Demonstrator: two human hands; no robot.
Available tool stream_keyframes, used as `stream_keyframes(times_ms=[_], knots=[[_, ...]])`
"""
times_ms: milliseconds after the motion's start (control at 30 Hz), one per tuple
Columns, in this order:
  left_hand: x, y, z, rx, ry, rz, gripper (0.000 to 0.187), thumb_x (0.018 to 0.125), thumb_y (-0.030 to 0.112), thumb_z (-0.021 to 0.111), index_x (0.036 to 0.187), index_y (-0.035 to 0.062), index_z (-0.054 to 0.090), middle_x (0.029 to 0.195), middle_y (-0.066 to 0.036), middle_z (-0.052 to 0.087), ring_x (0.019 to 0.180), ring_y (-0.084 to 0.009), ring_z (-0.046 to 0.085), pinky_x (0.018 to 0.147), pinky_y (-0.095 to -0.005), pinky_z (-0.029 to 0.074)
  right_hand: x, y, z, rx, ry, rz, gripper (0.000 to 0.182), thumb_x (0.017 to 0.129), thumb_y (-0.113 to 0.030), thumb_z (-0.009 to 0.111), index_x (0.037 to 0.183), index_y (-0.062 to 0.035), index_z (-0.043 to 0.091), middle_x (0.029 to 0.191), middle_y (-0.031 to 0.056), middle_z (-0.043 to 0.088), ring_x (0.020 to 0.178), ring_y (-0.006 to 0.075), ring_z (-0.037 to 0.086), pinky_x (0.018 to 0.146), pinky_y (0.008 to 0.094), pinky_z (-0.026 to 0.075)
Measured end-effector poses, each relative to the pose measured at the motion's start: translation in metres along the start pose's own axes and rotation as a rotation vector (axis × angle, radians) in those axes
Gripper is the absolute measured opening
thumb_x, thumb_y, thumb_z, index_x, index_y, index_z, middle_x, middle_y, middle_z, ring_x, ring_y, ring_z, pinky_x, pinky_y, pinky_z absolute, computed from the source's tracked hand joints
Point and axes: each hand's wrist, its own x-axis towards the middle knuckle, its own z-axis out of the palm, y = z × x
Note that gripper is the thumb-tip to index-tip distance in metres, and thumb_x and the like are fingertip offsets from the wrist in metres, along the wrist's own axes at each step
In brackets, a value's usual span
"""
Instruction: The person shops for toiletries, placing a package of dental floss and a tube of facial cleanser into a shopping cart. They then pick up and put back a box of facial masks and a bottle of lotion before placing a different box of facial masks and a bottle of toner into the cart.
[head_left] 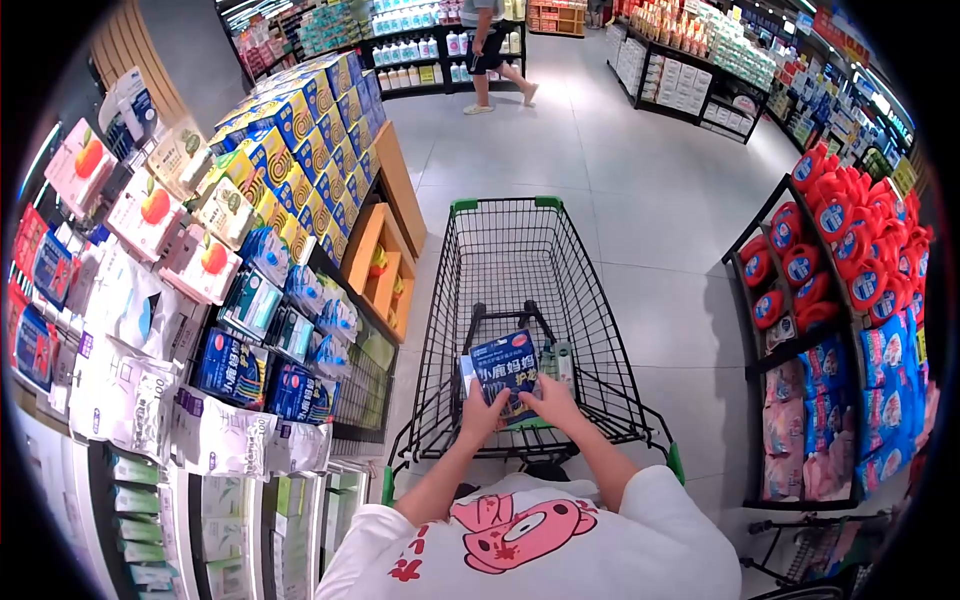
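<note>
Both of my hands hold a dark blue pack of floss picks (510, 362) with white and yellow print, raised over the near end of the shopping cart (603, 300). My left hand (484, 410) grips its lower left, thumb on the front. On the lower right, my right hand (549, 400) does the same. The fingers behind the pack are hidden. Beneath and beside it, partly covered, lie a green-and-white package (564, 362) and other items I cannot make out. The cart is black wire mesh with green corners.
At left a display rack (345, 390) carries similar blue packs (232, 362) and white bags (225, 432). Behind it rises a stack of yellow-and-blue boxes (310, 150). Red bottles (850, 235) fill a shelf at right. A person (487, 50) walks across the aisle ahead.
</note>
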Motion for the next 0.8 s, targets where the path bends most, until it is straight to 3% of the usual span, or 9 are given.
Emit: stream_keyframes(times_ms=[67,133,167,267,333,433,567,667,800], knots=[[0.004,0.007,0.003,0.008,-0.029,-0.009,0.032,0.08,0.017,0.062,0.101,0.0012,0.045,0.09,-0.007,0.059,0.078,-0.0116,0.057,0.07,-0.0252,0.046,0.001,-0.002,-0.006,-0.027,-0.008,-0.009,0.033,0.073,-0.025,0.067,0.087,0.0002,0.05,0.075,0.0152,0.061,0.068,0.0251,0.061,0.06,0.0323,0.047],[0.013,0.009,0.009,-0.078,0.038,0.121,0.035,0.077,0.02,0.065,0.097,0.0002,0.046,0.085,-0.013,0.061,0.073,-0.0194,0.059,0.063,-0.0305,0.047,0.009,-0.002,-0.011,-0.038,0.011,-0.088,0.036,0.073,-0.026,0.068,0.087,0.0,0.048,0.073,0.0138,0.061,0.065,0.0249,0.061,0.059,0.0327,0.047],[0.017,0.007,0.011,-0.069,0.028,0.111,0.034,0.077,0.02,0.064,0.098,0.0002,0.046,0.086,-0.013,0.061,0.074,-0.0188,0.059,0.064,-0.0301,0.046,0.013,-0.005,-0.017,-0.051,-0.045,-0.021,0.04,0.071,-0.028,0.069,0.092,-0.0001,0.049,0.078,0.0135,0.062,0.071,0.0247,0.061,0.063,0.0322,0.047],[0.033,-0.008,0.017,-0.084,0.016,0.131,0.036,0.078,0.019,0.064,0.102,-0.0003,0.047,0.092,-0.013,0.06,0.081,-0.0194,0.058,0.073,-0.0306,0.045,0.022,-0.003,-0.024,0.183,0.009,-0.107,0.044,0.07,-0.028,0.07,0.097,0.0,0.049,0.085,0.0133,0.062,0.078,0.0242,0.061,0.069,0.0315,0.047],[0.033,0.016,0.014,-0.016,-0.014,0.095,0.037,0.079,0.022,0.063,0.103,-0.0007,0.047,0.092,-0.013,0.06,0.083,-0.0188,0.057,0.074,-0.0307,0.044,0.026,-0.005,-0.032,0.186,-0.041,-0.067,0.047,0.069,-0.026,0.07,0.101,0.0006,0.049,0.09,0.0136,0.062,0.083,0.024,0.06,0.073,0.0315,0.046],[0.047,0.002,0.024,-0.235,-0.012,0.072,0.039,0.08,0.029,0.061,0.102,-0.0008,0.047,0.087,-0.011,0.06,0.076,-0.0161,0.056,0.069,-0.0287,0.044,0.032,-0.001,-0.035,0.154,-0.019,-0.138,0.048,0.069,-0.025,0.069,0.102,0.0015,0.046,0.088,0.0153,0.062,0.082,0.027,0.06,0.071,0.0338,0.046],[0.057,0.003,0.027,-0.114,-0.071,0.047,0.044,0.08,0.037,0.06,0.101,0.0004,0.048,0.072,-0.007,0.059,0.06,-0.0119,0.052,0.055,-0.0266,0.042,0.039,-0.007,-0.048,-0.019,-0.017,-0.1,0.046,0.07,-0.027,0.067,0.097,0.0017,0.044,0.081,0.0198,0.06,0.077,0.0347,0.059,0.067,0.0384,0.046],[0.057,0.029,0.023,0.117,-0.069,-0.044,0.04,0.081,0.037,0.058,0.098,0.0015,0.049,0.067,-0.007,0.058,0.056,-0.0126,0.052,0.052,-0.0277,0.041,0.045,-0.006,-0.049,-0.007,0.013,-0.088,0.046,0.07,-0.028,0.068,0.095,0.0015,0.044,0.079,0.0198,0.06,0.076,0.0348,0.059,0.066,0.0392,0.046],[0.068,0.017,0.025,0.141,-0.016,0.049,0.037,0.083,0.036,0.056,0.094,0.0019,0.05,0.061,-0.008,0.057,0.051,-0.0152,0.053,0.048,-0.0298,0.041,0.05,-0.012,-0.052,-0.101,-0.004,-0.04,0.048,0.071,-0.029,0.067,0.098,0.0015,0.042,0.079,0.0205,0.06,0.076,0.0356,0.059,0.065,0.0405,0.046]])
